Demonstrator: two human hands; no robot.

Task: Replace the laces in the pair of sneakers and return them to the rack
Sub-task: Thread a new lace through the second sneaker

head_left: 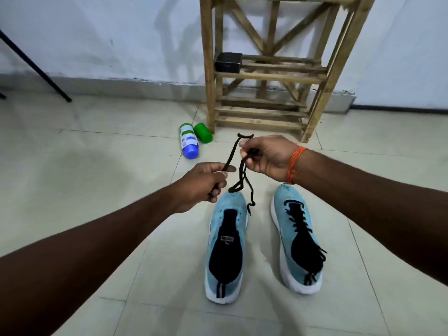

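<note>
While both arms reach forward, a pale tiled floor (97,166) fills most of the view and meets a white wall (121,32) at the back. A wooden rack (320,76) with slatted shelves stands against that wall, right of centre. Two light blue sneakers sit side by side on the floor in front of the rack, toes pointing toward it. The left sneaker (226,248) has no lace in it; the right sneaker (298,238) is threaded with a black lace. Above their toes, the left hand (201,183) has its fingers curled around one stretch of a loose black lace (231,155). The right hand (269,158) pinches the lace higher up. Slack lace dangles in loops between the hands, over the left sneaker's toe. A white bottle (189,141) with a blue cap and a green container (203,133) lie by the rack's left leg. A small black box (228,61) rests on a middle shelf. Orange thread (294,163) circles the right wrist.
</note>
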